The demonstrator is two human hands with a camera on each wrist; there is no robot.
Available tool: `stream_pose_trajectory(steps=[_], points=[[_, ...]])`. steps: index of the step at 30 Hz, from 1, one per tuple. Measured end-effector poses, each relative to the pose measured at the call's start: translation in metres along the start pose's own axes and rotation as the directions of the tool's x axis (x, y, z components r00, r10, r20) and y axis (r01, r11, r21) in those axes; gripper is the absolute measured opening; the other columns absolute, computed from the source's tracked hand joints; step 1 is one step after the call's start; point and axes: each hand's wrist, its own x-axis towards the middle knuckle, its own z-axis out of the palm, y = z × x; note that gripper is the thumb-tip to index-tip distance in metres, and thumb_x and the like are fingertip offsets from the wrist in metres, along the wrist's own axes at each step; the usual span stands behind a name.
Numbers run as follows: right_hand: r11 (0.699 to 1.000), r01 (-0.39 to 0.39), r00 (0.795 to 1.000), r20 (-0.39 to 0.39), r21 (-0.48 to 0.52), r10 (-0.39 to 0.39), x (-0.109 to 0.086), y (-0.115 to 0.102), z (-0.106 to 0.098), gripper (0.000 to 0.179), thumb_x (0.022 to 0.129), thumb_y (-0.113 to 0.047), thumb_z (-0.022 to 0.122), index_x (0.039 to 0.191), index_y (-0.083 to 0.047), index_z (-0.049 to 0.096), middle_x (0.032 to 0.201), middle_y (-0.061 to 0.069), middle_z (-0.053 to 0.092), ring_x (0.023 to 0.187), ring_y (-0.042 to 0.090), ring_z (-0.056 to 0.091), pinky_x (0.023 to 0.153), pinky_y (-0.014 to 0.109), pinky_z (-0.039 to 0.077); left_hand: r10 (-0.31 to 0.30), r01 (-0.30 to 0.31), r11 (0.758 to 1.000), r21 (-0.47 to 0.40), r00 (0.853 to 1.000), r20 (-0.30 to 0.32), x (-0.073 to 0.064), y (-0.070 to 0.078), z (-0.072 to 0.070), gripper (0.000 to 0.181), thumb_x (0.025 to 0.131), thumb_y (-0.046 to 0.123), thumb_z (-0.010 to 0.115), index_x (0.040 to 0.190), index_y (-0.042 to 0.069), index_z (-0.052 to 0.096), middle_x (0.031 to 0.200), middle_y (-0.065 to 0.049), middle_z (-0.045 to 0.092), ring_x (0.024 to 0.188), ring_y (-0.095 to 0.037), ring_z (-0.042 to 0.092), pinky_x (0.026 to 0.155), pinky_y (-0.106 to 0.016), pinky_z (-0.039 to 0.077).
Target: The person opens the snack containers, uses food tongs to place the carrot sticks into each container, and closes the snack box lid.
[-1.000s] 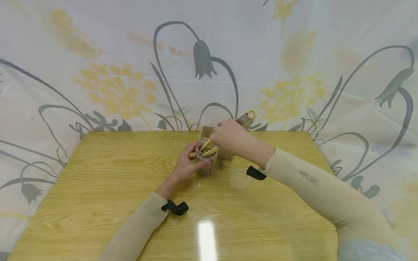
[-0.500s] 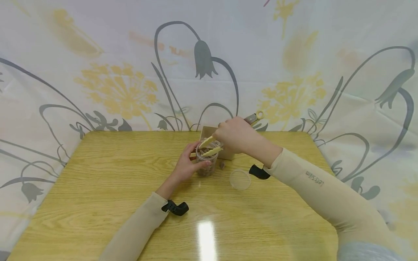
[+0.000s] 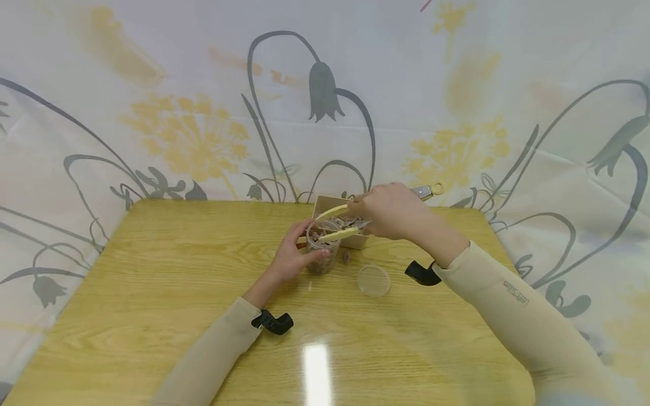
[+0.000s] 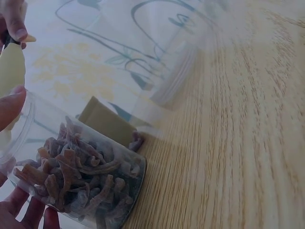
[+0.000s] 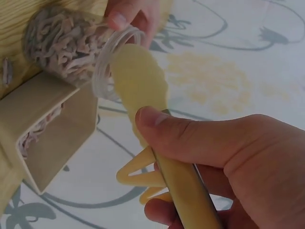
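A clear jar (image 3: 323, 264) stands on the table, gripped at its side near the rim by my left hand (image 3: 290, 260). Brownish, powdery dried strips (image 4: 81, 176) fill much of it in the left wrist view. My right hand (image 3: 393, 213) grips a pair of tongs (image 5: 140, 78) with pale yellow ends, its thumb pressing along one arm. The spread tong ends (image 3: 339, 233) reach to the jar's mouth; whether they hold a strip cannot be told. Just behind the jar, a beige box (image 5: 71, 143) has similar strips inside, partly hidden by my right hand in the head view.
A round clear lid (image 3: 373, 281) lies on the wooden table (image 3: 203, 270) right of the jar. One loose strip (image 3: 346, 257) lies by the jar's base. Behind the table's far edge hangs a flower-patterned cloth (image 3: 203, 84).
My right hand has moved right, drawing the tongs partly back from the jar, and their ends stand wider apart. The left hand and jar have stayed in place.
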Motion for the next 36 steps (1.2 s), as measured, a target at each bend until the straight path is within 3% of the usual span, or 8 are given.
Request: stream_pose_trajectory(steps=[4, 9, 15, 19, 24, 26, 30, 36], points=[[0.991, -0.086, 0.996, 0.031, 0.101, 0.083, -0.012, 0.013, 0.005, 0.066, 0.082, -0.039, 0.082, 0.140, -0.017, 0.060, 0.142, 0.007, 0.055, 0.120, 0.041, 0.057, 0.092, 0.056, 0.050, 0.006, -0.006, 1.000, 0.007, 1.000, 0.002, 0.000, 0.001, 0.000, 0.080, 0.085, 0.012, 0.081, 0.152, 0.004, 0.038, 0.143, -0.018, 0.043, 0.127, -0.032, 0.044, 0.104, -0.051, 0.043], [0.971, -0.121, 0.993, 0.013, 0.208, 0.121, -0.027, 0.033, 0.021, 0.072, 0.084, -0.042, 0.080, 0.145, -0.013, 0.054, 0.145, 0.012, 0.052, 0.123, 0.043, 0.054, 0.094, 0.058, 0.048, -0.001, 0.001, 1.000, 0.014, 1.000, 0.003, -0.001, 0.000, 0.000, 0.080, 0.086, 0.012, 0.080, 0.153, 0.003, 0.037, 0.143, -0.018, 0.042, 0.129, -0.033, 0.044, 0.105, -0.051, 0.043], [0.916, -0.166, 0.981, -0.037, 0.365, 0.192, -0.050, 0.055, 0.055, 0.075, 0.086, -0.042, 0.078, 0.147, -0.010, 0.050, 0.142, 0.014, 0.055, 0.101, 0.031, 0.067, 0.082, 0.047, 0.053, -0.019, 0.018, 1.000, 0.017, 1.000, 0.005, -0.003, 0.001, 0.000, 0.079, 0.086, 0.012, 0.080, 0.153, 0.006, 0.038, 0.145, -0.018, 0.041, 0.130, -0.034, 0.043, 0.105, -0.052, 0.042], [0.869, -0.228, 0.959, -0.054, 0.439, 0.278, -0.062, 0.069, 0.080, 0.079, 0.086, -0.047, 0.076, 0.148, -0.009, 0.048, 0.122, 0.012, 0.067, 0.075, 0.018, 0.060, 0.064, 0.037, 0.047, -0.015, 0.015, 1.000, 0.007, 1.000, 0.001, -0.003, 0.005, 0.001, 0.079, 0.087, 0.009, 0.079, 0.153, 0.002, 0.036, 0.144, -0.023, 0.040, 0.131, -0.038, 0.041, 0.106, -0.054, 0.041], [0.823, -0.263, 0.928, -0.101, 0.503, 0.358, -0.075, 0.085, 0.115, 0.077, 0.086, -0.041, 0.078, 0.147, -0.004, 0.048, 0.114, 0.012, 0.068, 0.067, 0.016, 0.049, 0.061, 0.035, 0.042, -0.003, 0.003, 1.000, 0.020, 1.000, 0.016, -0.009, 0.032, -0.003, 0.074, 0.088, 0.004, 0.075, 0.150, -0.006, 0.035, 0.142, -0.029, 0.040, 0.128, -0.042, 0.042, 0.104, -0.056, 0.042], [0.811, -0.268, 0.918, -0.118, 0.520, 0.379, -0.081, 0.089, 0.128, 0.078, 0.086, -0.041, 0.079, 0.146, -0.001, 0.048, 0.108, 0.013, 0.067, 0.068, 0.017, 0.048, 0.061, 0.035, 0.041, 0.000, -0.001, 1.000, 0.018, 1.000, 0.018, -0.009, 0.030, -0.003, 0.074, 0.088, 0.006, 0.076, 0.150, -0.004, 0.037, 0.141, -0.027, 0.041, 0.128, -0.040, 0.043, 0.103, -0.055, 0.043], [0.766, -0.320, 0.895, -0.087, 0.557, 0.437, -0.090, 0.094, 0.155, 0.085, 0.085, -0.047, 0.077, 0.147, 0.001, 0.045, 0.085, 0.007, 0.059, 0.064, 0.018, 0.047, 0.058, 0.034, 0.039, 0.002, -0.002, 1.000, 0.010, 1.000, 0.012, -0.003, 0.008, -0.001, 0.076, 0.087, 0.010, 0.079, 0.152, 0.003, 0.039, 0.141, -0.020, 0.042, 0.127, -0.034, 0.044, 0.103, -0.052, 0.044], [0.711, -0.396, 0.850, -0.061, 0.580, 0.523, -0.097, 0.094, 0.188, 0.090, 0.083, -0.052, 0.077, 0.147, 0.002, 0.045, 0.096, 0.016, 0.067, 0.067, 0.018, 0.053, 0.061, 0.034, 0.043, 0.012, -0.012, 1.000, 0.010, 1.000, 0.013, 0.000, 0.001, -0.001, 0.076, 0.087, 0.011, 0.079, 0.151, 0.003, 0.039, 0.140, -0.018, 0.042, 0.126, -0.032, 0.045, 0.102, -0.050, 0.045]])
